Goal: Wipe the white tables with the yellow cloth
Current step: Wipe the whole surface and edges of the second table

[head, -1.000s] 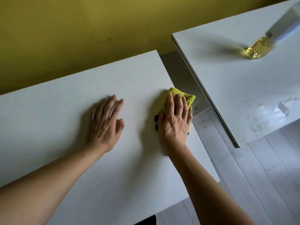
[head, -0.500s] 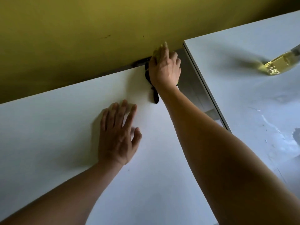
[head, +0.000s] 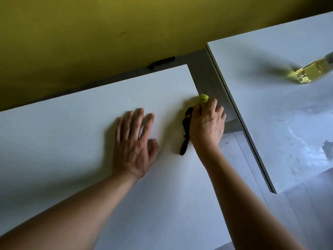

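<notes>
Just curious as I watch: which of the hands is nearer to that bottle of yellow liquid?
The right hand, holding the yellow cloth at the near table's right edge, with the bottle across the gap. The left hand lies flat farther left.

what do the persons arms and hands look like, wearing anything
Both forearms are bare as far as the view shows: no sleeves, gloves, rings or watch visible. The left hand has nothing on it. By the right hand a black strap trails beside the thumb; whether it is worn cannot be told.
</notes>
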